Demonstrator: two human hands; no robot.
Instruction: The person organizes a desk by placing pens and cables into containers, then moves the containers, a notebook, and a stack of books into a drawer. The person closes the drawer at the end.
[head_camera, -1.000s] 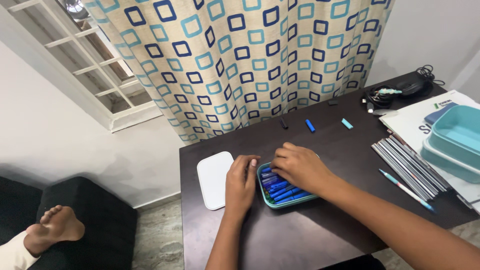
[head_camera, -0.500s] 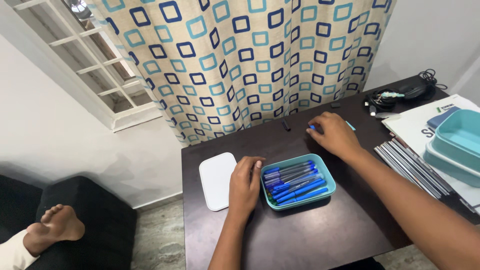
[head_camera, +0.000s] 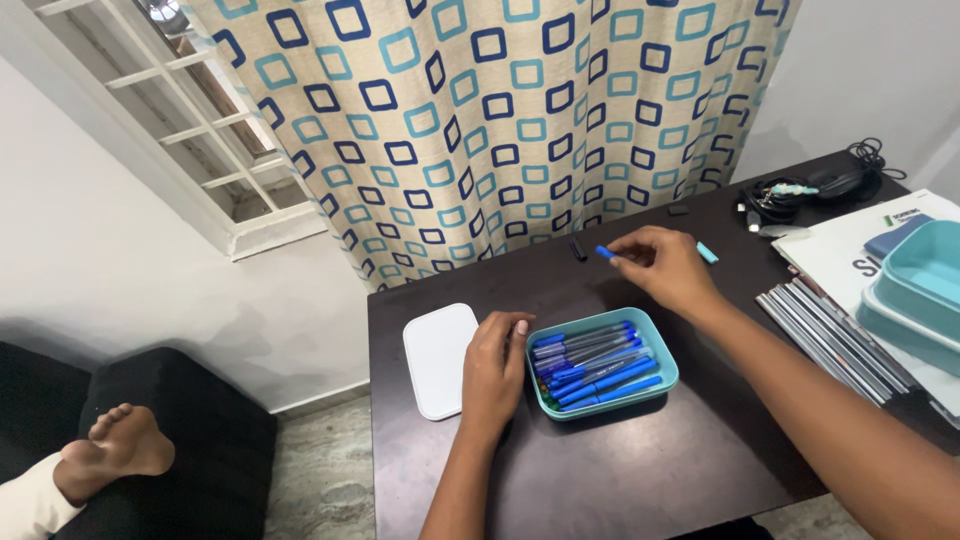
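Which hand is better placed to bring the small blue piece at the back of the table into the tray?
Right. The right hand already pinches the small blue piece, while the left hand rests against the teal tray of pens, steadying it.

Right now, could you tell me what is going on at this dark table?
A person sits at the dark wooden table. The left hand rests against the teal rectangular plastic tray filled with blue pens. The right hand reaches beyond the tray and pinches a small blue pen cap near the patterned curtain. A white rectangular lid lies beside the left hand.
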